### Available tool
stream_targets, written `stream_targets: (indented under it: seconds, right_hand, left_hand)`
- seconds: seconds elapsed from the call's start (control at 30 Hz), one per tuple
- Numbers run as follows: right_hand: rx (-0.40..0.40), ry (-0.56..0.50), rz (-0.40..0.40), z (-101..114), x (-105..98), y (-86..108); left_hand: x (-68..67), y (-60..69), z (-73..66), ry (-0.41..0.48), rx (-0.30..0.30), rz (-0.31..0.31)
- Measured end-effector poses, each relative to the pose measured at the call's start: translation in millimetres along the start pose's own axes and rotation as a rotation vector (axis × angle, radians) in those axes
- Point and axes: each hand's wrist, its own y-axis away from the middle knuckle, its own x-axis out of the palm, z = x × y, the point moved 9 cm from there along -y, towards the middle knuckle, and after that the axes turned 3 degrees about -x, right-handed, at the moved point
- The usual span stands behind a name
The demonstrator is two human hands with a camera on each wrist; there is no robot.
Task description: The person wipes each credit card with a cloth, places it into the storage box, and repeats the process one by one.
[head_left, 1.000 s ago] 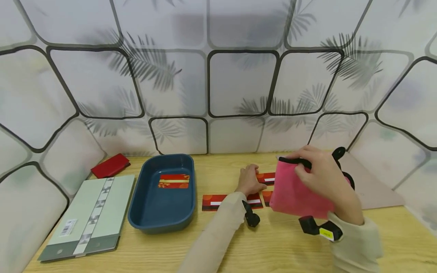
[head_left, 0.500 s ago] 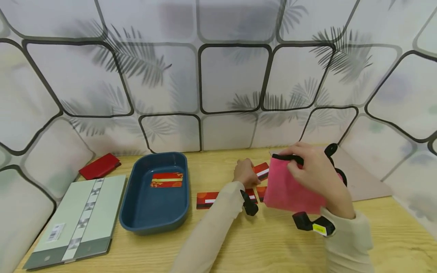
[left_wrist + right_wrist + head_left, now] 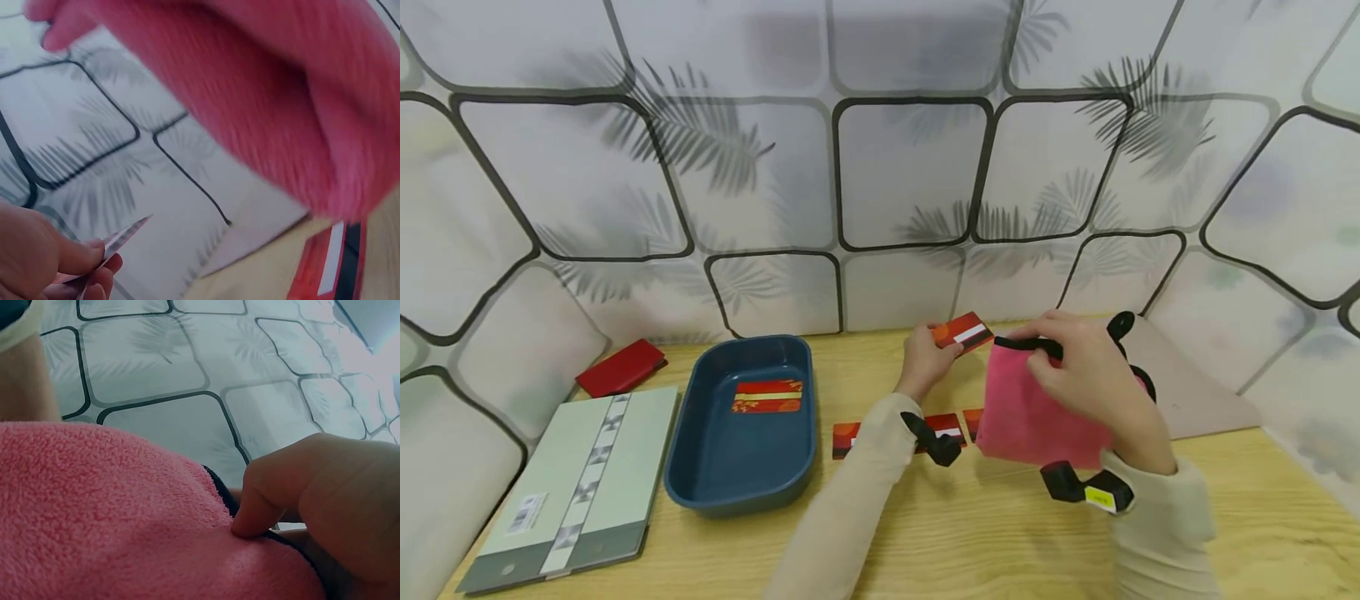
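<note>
My left hand (image 3: 921, 367) pinches a red card (image 3: 962, 332) with a white strip and a black band, like the back of a bank card. The card is tilted above the table; the left wrist view shows it nearly edge-on between thumb and fingers. With thumb and fingers, my right hand (image 3: 1090, 367) grips the black-trimmed top edge of a pink plush cloth piece (image 3: 1037, 408), which hangs in front of that hand. Fuzzy pile covers the pink piece (image 3: 112, 506) in the right wrist view. Similar red cards (image 3: 945, 423) lie on the table, partly hidden by the left sleeve and pink piece.
A blue tray (image 3: 741, 483) holds a red card (image 3: 767, 397) with a gold band. Left of it lie a pale green folder-like item (image 3: 542, 475) and a red wallet-like item (image 3: 622, 367). A flat pinkish board (image 3: 1202, 392) lies at right. Patterned fabric (image 3: 910, 175) encloses the table.
My left hand has picked one red card off the table and raised it up and away, slightly left. The right hand keeps its grip on the pink piece. The head view has shifted a little.
</note>
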Motion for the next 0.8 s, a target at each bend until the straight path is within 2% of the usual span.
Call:
stream_targets:
  seconds: [0.1, 0.17, 0.27, 0.4, 0.57, 0.7, 0.8]
  right_hand:
    - [-0.005, 0.001, -0.004, 1, -1, -0.7]
    - [-0.004, 0.001, -0.006, 2, -2, -0.8]
    - [-0.009, 0.001, 0.0, 3, 0, -0.9]
    - [-0.04, -0.012, 0.021, 7, 6, -1.7]
    - [-0.09, -0.06, 0.038, 14, 11, -3.0]
    - [-0.138, -0.113, 0.046, 22, 14, -3.6]
    - [-0.187, -0.143, 0.045, 30, 16, -4.8]
  left_hand:
    - [-8.1, 7.4, -6.0, 0.115, 0.001, -0.002]
    - [-12.8, 15.0, -9.7, 0.14, 0.011, 0.002]
    - [-17.6, 27.3, -16.3, 0.133, 0.031, 0.033]
    - [-18.7, 43.2, -26.7, 0.128, 0.033, 0.129]
    - [-24.6, 66.8, -41.6, 0.076, 0.091, 0.228]
    - [-35.4, 81.8, -45.6, 0.053, 0.128, 0.249]
    - [-44.6, 89.6, -44.8, 0.074, 0.139, 0.249]
